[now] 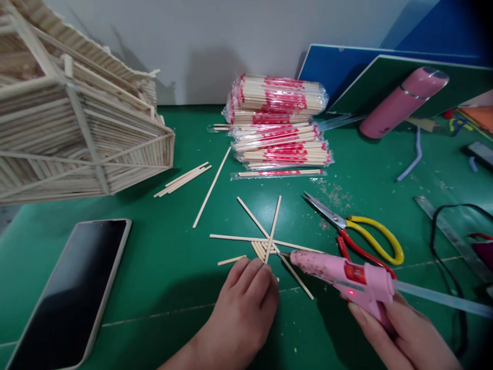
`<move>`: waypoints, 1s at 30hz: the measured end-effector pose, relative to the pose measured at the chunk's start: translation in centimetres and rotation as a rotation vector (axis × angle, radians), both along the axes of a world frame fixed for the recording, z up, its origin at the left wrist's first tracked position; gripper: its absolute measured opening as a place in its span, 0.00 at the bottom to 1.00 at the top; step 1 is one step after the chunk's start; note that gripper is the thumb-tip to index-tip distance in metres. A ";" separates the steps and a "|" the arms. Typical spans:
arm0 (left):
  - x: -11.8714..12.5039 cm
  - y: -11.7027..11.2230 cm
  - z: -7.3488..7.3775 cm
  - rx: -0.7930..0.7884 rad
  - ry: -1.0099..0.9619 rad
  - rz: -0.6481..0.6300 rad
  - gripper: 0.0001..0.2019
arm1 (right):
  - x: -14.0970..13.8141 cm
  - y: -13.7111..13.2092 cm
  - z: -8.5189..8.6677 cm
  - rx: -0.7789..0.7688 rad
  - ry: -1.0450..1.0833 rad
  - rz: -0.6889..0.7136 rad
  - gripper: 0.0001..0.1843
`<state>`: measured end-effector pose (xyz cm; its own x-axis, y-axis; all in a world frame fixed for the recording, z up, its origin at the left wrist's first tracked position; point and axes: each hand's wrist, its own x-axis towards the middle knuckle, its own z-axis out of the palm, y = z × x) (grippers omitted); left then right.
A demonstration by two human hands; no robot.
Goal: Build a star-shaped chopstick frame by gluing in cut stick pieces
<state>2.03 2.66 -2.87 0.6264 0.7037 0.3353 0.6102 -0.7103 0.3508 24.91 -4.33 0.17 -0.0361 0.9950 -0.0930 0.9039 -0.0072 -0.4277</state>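
My right hand grips a pink hot glue gun, whose nozzle points left at a cluster of crossed wooden sticks on the green table. A clear glue stick juts from the gun's rear. My left hand rests on the table with fingers curled, its fingertips pressing on the near ends of the short sticks. More loose sticks lie further left.
A large stick-built model stands at the left. A phone lies near the front left. Wrapped stick packs are stacked at the back, scissors beside the gun, a pink flask, a metal ruler and a black cord at right.
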 end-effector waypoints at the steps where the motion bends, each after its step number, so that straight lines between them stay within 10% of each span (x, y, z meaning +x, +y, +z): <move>1: 0.0 0.0 -0.1 0.014 -0.008 0.003 0.10 | 0.0 0.1 0.0 -0.005 0.024 -0.017 0.10; 17: 0.3 0.4 0.6 -0.091 -0.001 0.105 0.09 | 0.4 1.9 -0.7 -0.212 0.934 -0.342 0.11; 30: 1.5 2.5 1.5 -0.107 0.079 0.124 0.08 | 0.2 2.2 -1.3 -0.147 1.032 -0.466 0.11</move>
